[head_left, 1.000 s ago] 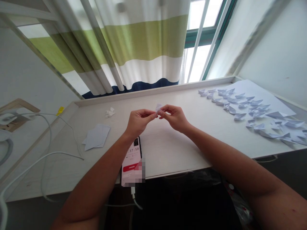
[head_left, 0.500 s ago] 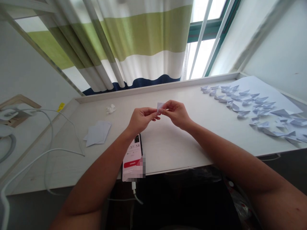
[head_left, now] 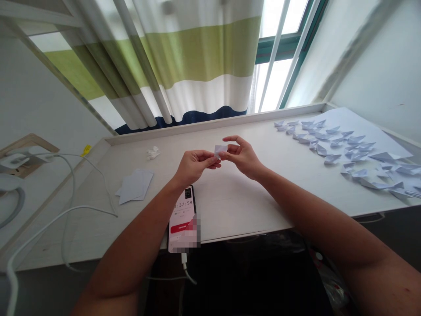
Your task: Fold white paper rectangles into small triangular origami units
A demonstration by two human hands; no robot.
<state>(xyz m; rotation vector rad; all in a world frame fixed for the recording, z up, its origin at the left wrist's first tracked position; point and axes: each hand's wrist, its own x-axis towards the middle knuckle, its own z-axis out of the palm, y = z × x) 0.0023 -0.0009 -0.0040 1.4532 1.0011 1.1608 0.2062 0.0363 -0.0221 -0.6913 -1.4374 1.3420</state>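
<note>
A small square of folded white paper [head_left: 219,150] is held up above the middle of the table. My left hand [head_left: 195,166] pinches its lower left edge between thumb and fingers. At the paper's right side, the thumb of my right hand [head_left: 242,157] presses on its face, with the index finger lifted away from it. Whatever the other right fingers do behind the paper is partly hidden. Several folded paper boats [head_left: 337,142] are spread over the right of the table.
Loose white paper sheets [head_left: 134,186] lie on the left, below a crumpled tissue [head_left: 152,152]. A phone [head_left: 181,224] showing a timer rests at the front edge with a cable [head_left: 184,260] plugged in. White cables [head_left: 72,210] cross the left side. A large paper sheet [head_left: 362,123] lies at back right.
The paper has been turned and now shows a wider, squarer face. My right index finger has lifted off it, opening a gap above the thumb. The view has shifted slightly.
</note>
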